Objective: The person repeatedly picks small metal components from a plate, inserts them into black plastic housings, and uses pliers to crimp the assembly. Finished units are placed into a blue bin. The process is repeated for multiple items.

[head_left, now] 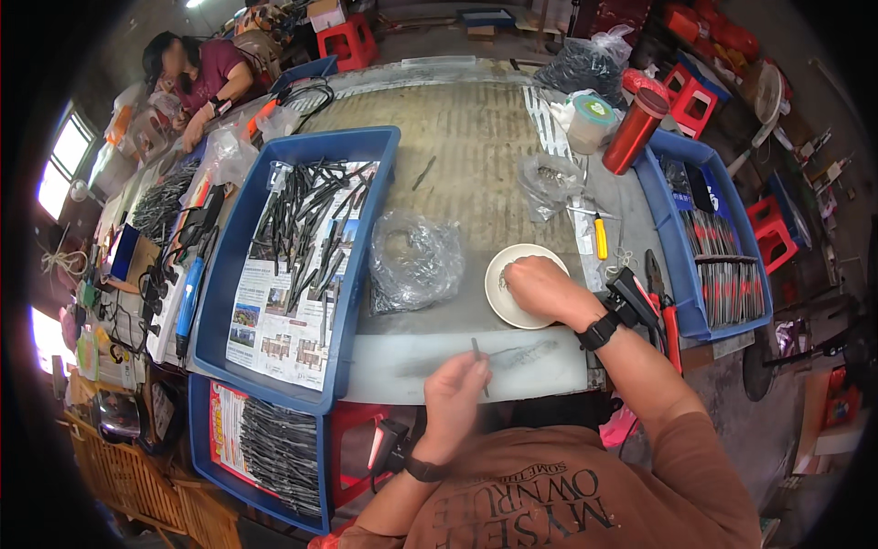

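My left hand (455, 389) is closed round a thin dark rod-like piece (476, 348), which sticks up past the fingers over the table's near edge. My right hand (540, 288) reaches into a shallow white bowl (494, 291), fingers pinched together at its left inner side. Small silvery bits show by those fingertips, too small to name. Between the bowl and the large tray lies a clear plastic bag (416, 263) with dark contents. A pale translucent mat (393, 366) with a grey smudge lies under my left hand's work spot.
A blue tray (366, 229) of dark strips on newspaper stands left, another blue tray (325, 457) below it. Rightward are a yellow-handled screwdriver (600, 238), red-handled pliers (670, 334), a red tumbler (636, 131) and a filled blue tray (764, 302). A co-worker (215, 82) sits far left.
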Available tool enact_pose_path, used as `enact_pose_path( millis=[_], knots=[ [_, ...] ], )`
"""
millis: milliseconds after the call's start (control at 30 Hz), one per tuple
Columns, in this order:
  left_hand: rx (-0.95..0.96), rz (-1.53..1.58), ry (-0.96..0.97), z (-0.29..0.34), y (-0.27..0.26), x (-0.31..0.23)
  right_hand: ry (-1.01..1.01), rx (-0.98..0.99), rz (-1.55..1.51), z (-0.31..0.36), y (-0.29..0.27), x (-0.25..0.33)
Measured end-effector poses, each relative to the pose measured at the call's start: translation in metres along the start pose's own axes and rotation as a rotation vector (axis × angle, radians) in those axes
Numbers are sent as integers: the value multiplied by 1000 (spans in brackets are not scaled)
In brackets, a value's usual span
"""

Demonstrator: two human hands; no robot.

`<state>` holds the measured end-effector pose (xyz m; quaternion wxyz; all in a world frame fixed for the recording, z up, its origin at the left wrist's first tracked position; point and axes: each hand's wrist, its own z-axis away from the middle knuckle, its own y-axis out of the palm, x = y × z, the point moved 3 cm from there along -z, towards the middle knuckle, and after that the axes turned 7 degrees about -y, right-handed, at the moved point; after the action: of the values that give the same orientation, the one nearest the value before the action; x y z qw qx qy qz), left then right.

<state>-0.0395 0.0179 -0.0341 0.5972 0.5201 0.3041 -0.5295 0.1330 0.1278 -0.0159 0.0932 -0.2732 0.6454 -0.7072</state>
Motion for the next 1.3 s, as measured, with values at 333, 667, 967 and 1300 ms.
enact_pose_path(
  millis=[333, 667, 967, 1300],
  knots=[
    [-4, -15, 22, -1, 2, -4, 91, 11, -83, 2, 2, 0],
    [13, -78, 55, -13, 14, -12, 359, -286, -1148, 55, -14, 24],
    [-8, -382, 434, -17, 40, -25, 329, -415, -1279, 77, -4, 48],
    [-47, -680, 541, -9, 44, -41, 244, -446, -1073, 87, -11, 58]
  ],
)
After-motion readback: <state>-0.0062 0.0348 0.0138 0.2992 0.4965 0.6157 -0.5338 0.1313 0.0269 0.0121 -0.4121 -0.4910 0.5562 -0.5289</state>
